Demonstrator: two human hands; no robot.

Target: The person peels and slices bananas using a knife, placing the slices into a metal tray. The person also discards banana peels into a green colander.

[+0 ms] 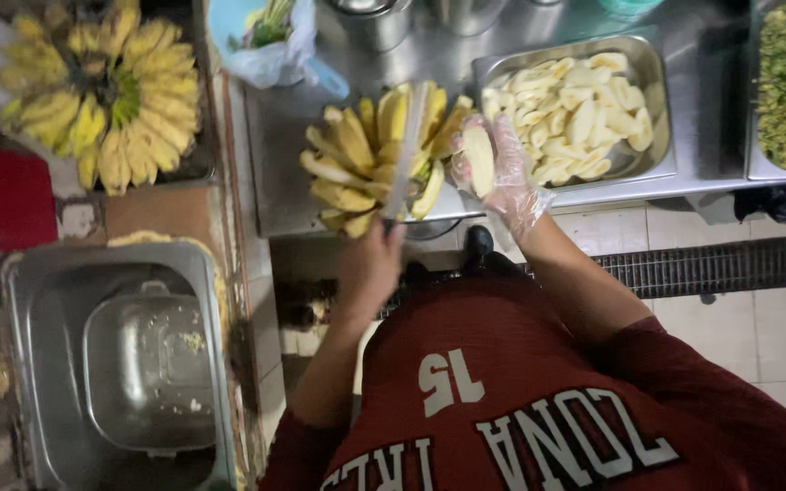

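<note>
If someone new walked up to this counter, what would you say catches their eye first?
Probably the bunch of yellow bananas on the steel counter, with the left hand holding a long knife over it. Beside it, the gloved right hand holds a peeled banana near a steel tray of peeled pieces. A second banana bunch fans out at far left.

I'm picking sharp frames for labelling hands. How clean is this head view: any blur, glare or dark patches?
Head view: the knife blade is smeared by motion, and the left hand holding it is soft. The gloved right hand with a peeled banana is fairly clear. Mild glare on the steel tray of peeled pieces; the lower left, around the metal tub, is dim and grainy.
</note>
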